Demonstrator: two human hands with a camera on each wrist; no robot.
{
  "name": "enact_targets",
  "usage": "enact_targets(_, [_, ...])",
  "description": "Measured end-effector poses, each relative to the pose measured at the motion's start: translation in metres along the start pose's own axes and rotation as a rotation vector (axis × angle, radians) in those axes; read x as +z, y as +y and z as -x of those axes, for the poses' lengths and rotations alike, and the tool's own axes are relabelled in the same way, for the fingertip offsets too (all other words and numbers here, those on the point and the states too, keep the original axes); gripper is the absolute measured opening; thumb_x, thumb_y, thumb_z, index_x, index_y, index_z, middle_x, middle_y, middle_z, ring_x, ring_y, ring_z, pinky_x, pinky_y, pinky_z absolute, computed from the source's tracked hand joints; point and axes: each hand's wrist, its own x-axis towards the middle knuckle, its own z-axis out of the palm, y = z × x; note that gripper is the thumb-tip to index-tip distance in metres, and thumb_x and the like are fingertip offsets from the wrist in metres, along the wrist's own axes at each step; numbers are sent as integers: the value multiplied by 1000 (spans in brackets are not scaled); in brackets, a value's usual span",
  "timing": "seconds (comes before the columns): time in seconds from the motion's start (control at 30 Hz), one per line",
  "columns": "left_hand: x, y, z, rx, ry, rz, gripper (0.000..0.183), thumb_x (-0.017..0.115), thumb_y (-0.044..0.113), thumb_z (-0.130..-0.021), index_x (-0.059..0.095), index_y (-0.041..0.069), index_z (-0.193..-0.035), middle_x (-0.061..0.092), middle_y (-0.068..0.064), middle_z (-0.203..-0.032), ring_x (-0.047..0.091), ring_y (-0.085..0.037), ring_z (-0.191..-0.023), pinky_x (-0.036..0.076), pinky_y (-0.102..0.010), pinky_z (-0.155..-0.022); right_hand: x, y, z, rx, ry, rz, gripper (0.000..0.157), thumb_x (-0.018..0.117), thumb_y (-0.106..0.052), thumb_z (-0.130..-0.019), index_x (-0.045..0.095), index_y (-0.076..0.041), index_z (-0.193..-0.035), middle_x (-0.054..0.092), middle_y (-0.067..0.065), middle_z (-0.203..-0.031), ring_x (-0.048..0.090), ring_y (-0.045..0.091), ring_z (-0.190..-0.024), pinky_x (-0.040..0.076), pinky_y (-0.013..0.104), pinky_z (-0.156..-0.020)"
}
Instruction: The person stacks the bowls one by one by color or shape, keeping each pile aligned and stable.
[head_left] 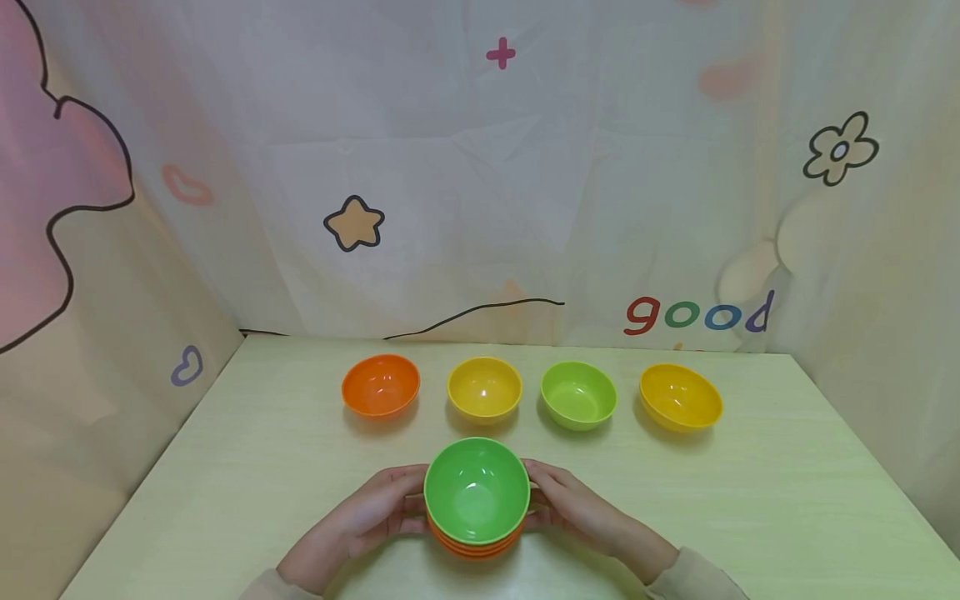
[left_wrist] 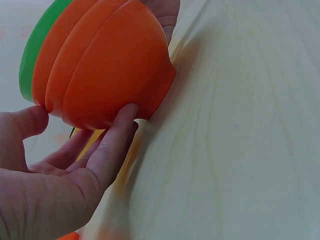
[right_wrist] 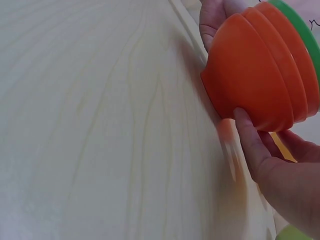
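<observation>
Green-topped bowl stack (head_left: 477,498) between left hand (head_left: 384,505) and right hand (head_left: 567,502), equally near, fingers (left_wrist: 116,134) holding sides; yellow bowl (head_left: 484,392) just beyond

A bright green, glossy bowl (head_left: 477,487), its inside showing and bare, sits nested on top of three orange bowls (left_wrist: 112,65), whose rims step down beneath it as close-set bands. The stack is upright, mouth up, held between the left hand (head_left: 384,507) at one side and the right hand (head_left: 576,510) at the other. The lowest orange bowl's foot is close to the pale surface (head_left: 765,517); contact there is unclear.
</observation>
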Motion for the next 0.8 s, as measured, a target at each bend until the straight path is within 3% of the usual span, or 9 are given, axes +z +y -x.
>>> enact_targets(0.53, [-3, 2, 3, 12, 12, 4, 45, 51, 27, -94, 50, -3, -128, 65, -9, -110, 62, -20, -96, 53, -37, -82, 0, 0, -1, 9, -10, -9, 65, 32, -44, -99, 27, 4, -142, 41, 22, -138, 52, 24, -116, 49, 40, -90])
enact_targets(0.8, [-16, 6, 9, 61, 102, -12, 50, 46, 25, -97, 39, -8, -133, 51, -19, -130, 59, -26, -109, 50, -42, -88, 0, 0, 0, -1, -16, -22, 64, 31, -43, -99, 25, 4, -142, 41, 22, -138, 53, 22, -114, 49, 40, -89])
